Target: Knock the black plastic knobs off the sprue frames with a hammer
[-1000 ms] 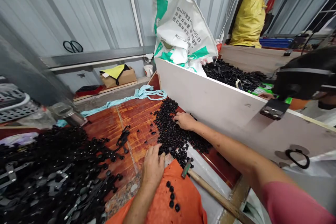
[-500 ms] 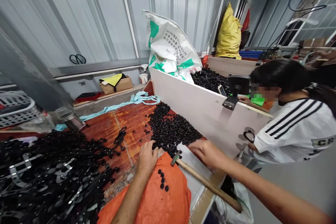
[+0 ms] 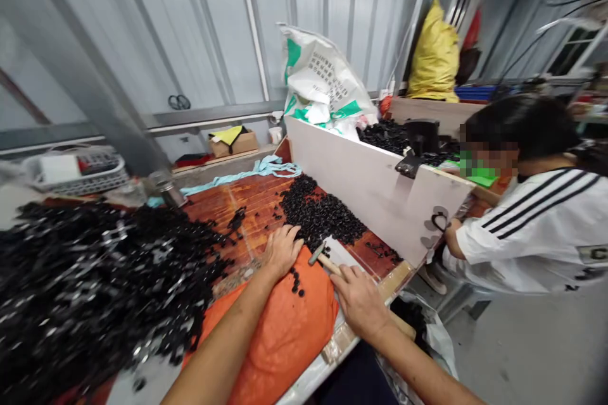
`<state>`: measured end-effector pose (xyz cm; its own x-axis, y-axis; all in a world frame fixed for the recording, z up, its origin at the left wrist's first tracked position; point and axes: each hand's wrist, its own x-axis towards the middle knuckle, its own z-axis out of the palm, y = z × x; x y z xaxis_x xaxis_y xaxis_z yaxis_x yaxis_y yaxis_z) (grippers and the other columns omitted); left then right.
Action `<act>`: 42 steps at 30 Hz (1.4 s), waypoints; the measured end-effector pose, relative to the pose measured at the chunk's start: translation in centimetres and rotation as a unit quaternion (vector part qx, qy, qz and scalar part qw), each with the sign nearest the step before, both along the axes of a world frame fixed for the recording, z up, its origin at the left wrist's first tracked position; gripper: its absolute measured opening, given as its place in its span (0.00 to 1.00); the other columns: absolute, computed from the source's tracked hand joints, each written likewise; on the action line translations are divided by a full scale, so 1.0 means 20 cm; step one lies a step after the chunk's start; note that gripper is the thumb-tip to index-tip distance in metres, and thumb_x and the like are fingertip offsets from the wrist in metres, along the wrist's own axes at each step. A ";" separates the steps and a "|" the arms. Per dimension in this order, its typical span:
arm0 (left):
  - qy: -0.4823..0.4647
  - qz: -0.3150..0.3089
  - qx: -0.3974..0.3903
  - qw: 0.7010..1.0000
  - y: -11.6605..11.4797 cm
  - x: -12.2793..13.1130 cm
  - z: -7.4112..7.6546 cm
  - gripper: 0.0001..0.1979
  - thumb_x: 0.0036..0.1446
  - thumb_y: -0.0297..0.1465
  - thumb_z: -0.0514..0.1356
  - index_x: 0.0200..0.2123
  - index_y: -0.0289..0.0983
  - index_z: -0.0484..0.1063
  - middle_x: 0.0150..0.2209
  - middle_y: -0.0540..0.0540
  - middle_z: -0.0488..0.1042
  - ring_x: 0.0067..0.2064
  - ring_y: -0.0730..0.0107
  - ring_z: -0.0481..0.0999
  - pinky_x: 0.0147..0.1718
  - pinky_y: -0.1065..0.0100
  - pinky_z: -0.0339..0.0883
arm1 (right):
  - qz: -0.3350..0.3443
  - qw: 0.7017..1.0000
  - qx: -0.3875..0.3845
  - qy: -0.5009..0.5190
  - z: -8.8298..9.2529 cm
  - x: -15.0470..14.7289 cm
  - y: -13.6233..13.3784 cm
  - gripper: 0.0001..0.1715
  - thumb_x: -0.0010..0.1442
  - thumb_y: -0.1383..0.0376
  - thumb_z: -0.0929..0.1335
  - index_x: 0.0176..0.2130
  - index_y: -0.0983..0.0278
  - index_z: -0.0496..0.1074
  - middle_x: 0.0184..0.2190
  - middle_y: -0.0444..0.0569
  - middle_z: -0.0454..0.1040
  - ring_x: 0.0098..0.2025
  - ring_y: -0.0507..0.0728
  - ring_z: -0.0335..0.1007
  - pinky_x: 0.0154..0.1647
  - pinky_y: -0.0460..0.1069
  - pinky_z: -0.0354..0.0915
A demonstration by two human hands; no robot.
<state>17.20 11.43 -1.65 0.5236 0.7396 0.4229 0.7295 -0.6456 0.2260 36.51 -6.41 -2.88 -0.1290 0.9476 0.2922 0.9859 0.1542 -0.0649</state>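
My left hand point(image 3: 280, 252) is at the far edge of an orange cloth point(image 3: 270, 335), beside a heap of small black parts point(image 3: 318, 212). Its fingers curl downward, and whatever they hold is hidden. A short row of round black caps point(image 3: 296, 281) lies on the cloth, just right of that hand. My right hand point(image 3: 358, 297) closes over the wooden handle of a hammer point(image 3: 317, 253). The hammer's small head points toward the left hand, and the handle's rear end shows behind the right wrist.
A large pile of black linked parts point(image 3: 109, 272) covers the left side. A white board point(image 3: 351, 164) divides the wooden table point(image 3: 213, 202) from a person in a white shirt point(image 3: 536, 228). A white sack point(image 3: 327, 76) stands behind; light-blue cloth point(image 3: 256, 168) lies along the back.
My right hand has come down from above the white sheet onto the hammer's handle. My left hand stays by the cloth's far edge. The view has shifted.
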 end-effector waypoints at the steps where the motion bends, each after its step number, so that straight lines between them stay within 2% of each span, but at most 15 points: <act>1: 0.000 -0.001 0.007 1.000 -0.01 0.00 0.03 0.20 0.67 0.37 0.53 0.58 0.37 0.70 0.54 0.37 0.74 0.55 0.52 0.71 0.56 0.50 0.63 | 0.002 1.000 -0.004 -0.014 0.01 0.00 0.01 0.15 0.70 0.63 0.63 0.53 0.55 0.73 0.49 0.52 0.72 0.47 0.62 0.64 0.46 0.56 0.62; 4: 0.003 0.001 0.009 1.000 -0.02 -0.01 0.16 0.20 0.67 0.39 0.54 0.58 0.38 0.70 0.54 0.39 0.73 0.56 0.55 0.69 0.58 0.53 0.61 | 0.027 0.999 -0.014 -0.037 0.03 0.02 0.09 0.21 0.71 0.62 0.62 0.60 0.53 0.69 0.52 0.52 0.72 0.47 0.64 0.63 0.46 0.57 0.59; 7: 0.002 0.008 0.009 1.000 -0.08 -0.09 0.31 0.21 0.68 0.37 0.53 0.60 0.38 0.68 0.54 0.40 0.72 0.56 0.56 0.68 0.58 0.55 0.60 | 0.047 0.997 -0.022 -0.061 0.04 0.04 0.25 0.24 0.71 0.63 0.60 0.63 0.54 0.67 0.55 0.55 0.70 0.49 0.65 0.61 0.47 0.57 0.57; 10: 0.009 -0.022 0.059 0.998 -0.20 -0.31 0.41 0.21 0.67 0.34 0.54 0.60 0.35 0.68 0.52 0.38 0.72 0.54 0.56 0.69 0.56 0.56 0.63 | 0.048 0.996 -0.020 -0.075 0.03 0.04 0.41 0.23 0.72 0.62 0.58 0.61 0.57 0.69 0.53 0.58 0.70 0.48 0.65 0.60 0.43 0.56 0.57; 12: 0.015 -0.009 0.064 0.998 -0.35 -0.53 0.41 0.20 0.68 0.33 0.53 0.60 0.34 0.68 0.51 0.38 0.73 0.53 0.57 0.70 0.55 0.57 0.65 | 0.044 0.996 -0.008 -0.080 0.02 0.03 0.48 0.24 0.72 0.63 0.57 0.60 0.61 0.71 0.48 0.59 0.71 0.46 0.65 0.60 0.40 0.55 0.56; 15: 0.014 0.062 0.058 0.996 -0.67 -0.87 0.32 0.18 0.69 0.33 0.52 0.58 0.34 0.69 0.49 0.39 0.75 0.51 0.59 0.71 0.54 0.58 0.66 | 0.039 0.996 0.030 -0.081 0.01 0.02 0.53 0.23 0.71 0.62 0.58 0.57 0.65 0.73 0.53 0.63 0.69 0.45 0.64 0.59 0.37 0.54 0.53; 18: 0.002 0.172 0.067 0.983 -1.03 -1.16 0.15 0.16 0.70 0.33 0.51 0.54 0.36 0.72 0.46 0.40 0.77 0.49 0.59 0.73 0.52 0.57 0.68 | 0.039 0.984 0.141 -0.097 -0.03 0.04 0.54 0.21 0.72 0.59 0.60 0.53 0.65 0.76 0.58 0.60 0.68 0.47 0.62 0.59 0.37 0.54 0.48; 21: -0.014 0.262 0.063 0.963 -1.29 -1.33 -0.02 0.15 0.69 0.33 0.51 0.49 0.36 0.75 0.40 0.41 0.78 0.44 0.59 0.74 0.47 0.58 0.69 | 0.071 0.974 0.186 -0.108 -0.07 0.06 0.55 0.18 0.71 0.59 0.63 0.45 0.63 0.80 0.53 0.59 0.74 0.45 0.61 0.58 0.36 0.54 0.45; 23: -0.037 0.293 0.052 0.954 -1.38 -1.39 -0.10 0.14 0.69 0.32 0.51 0.46 0.36 0.76 0.38 0.41 0.78 0.42 0.60 0.75 0.45 0.59 0.70 | 0.099 0.975 0.168 -0.105 -0.09 0.08 0.56 0.17 0.71 0.60 0.63 0.43 0.62 0.81 0.46 0.59 0.77 0.41 0.60 0.59 0.35 0.54 0.45; 26: -0.113 0.328 0.036 0.937 -1.41 -1.42 -0.16 0.13 0.68 0.30 0.52 0.44 0.36 0.76 0.39 0.42 0.80 0.43 0.62 0.77 0.46 0.61 0.70 | 0.128 0.979 0.128 -0.089 -0.11 0.08 0.55 0.19 0.71 0.63 0.61 0.49 0.60 0.79 0.46 0.57 0.77 0.35 0.58 0.63 0.30 0.52 0.46; 29: -0.164 0.348 0.009 0.923 -1.38 -1.43 -0.19 0.12 0.67 0.29 0.53 0.43 0.37 0.76 0.41 0.43 0.80 0.45 0.63 0.78 0.48 0.63 0.70 | 0.107 0.985 0.113 -0.070 -0.12 0.08 0.53 0.22 0.72 0.60 0.59 0.55 0.59 0.77 0.50 0.56 0.76 0.30 0.57 0.64 0.25 0.51 0.45; 32: -0.124 0.348 -0.008 0.929 -1.38 -1.42 -0.19 0.13 0.68 0.31 0.51 0.44 0.37 0.76 0.40 0.43 0.79 0.45 0.61 0.77 0.47 0.62 0.69 | 0.088 0.984 0.141 -0.064 -0.12 0.07 0.53 0.24 0.71 0.59 0.59 0.54 0.62 0.78 0.46 0.58 0.78 0.28 0.58 0.64 0.23 0.51 0.46; 35: -0.059 0.365 0.015 0.929 -1.41 -1.40 -0.20 0.14 0.69 0.32 0.51 0.48 0.36 0.74 0.40 0.41 0.79 0.45 0.57 0.76 0.47 0.58 0.68 | 0.092 0.981 0.163 -0.059 -0.13 0.07 0.54 0.23 0.69 0.60 0.61 0.51 0.62 0.80 0.42 0.56 0.80 0.25 0.56 0.65 0.20 0.50 0.47; 38: -0.013 0.403 0.042 0.914 -1.42 -1.39 -0.22 0.15 0.69 0.32 0.51 0.50 0.35 0.73 0.41 0.39 0.80 0.44 0.54 0.77 0.46 0.55 0.66 | 0.098 0.978 0.174 -0.057 -0.14 0.08 0.55 0.21 0.69 0.61 0.62 0.52 0.59 0.79 0.46 0.53 0.81 0.25 0.54 0.67 0.20 0.49 0.51; 42: 0.024 0.430 0.049 0.901 -1.40 -1.39 -0.22 0.16 0.69 0.34 0.49 0.46 0.36 0.74 0.40 0.39 0.81 0.42 0.54 0.79 0.44 0.56 0.66 | 0.104 0.976 0.183 -0.047 -0.15 0.08 0.55 0.20 0.70 0.61 0.62 0.54 0.58 0.78 0.49 0.50 0.80 0.30 0.53 0.71 0.23 0.47 0.55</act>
<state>-10.56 -16.66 -6.07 -0.2053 0.8412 0.5003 0.9771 0.1473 0.1533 38.01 4.67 -5.88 -0.3493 0.7324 0.5844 0.9300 0.3470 0.1210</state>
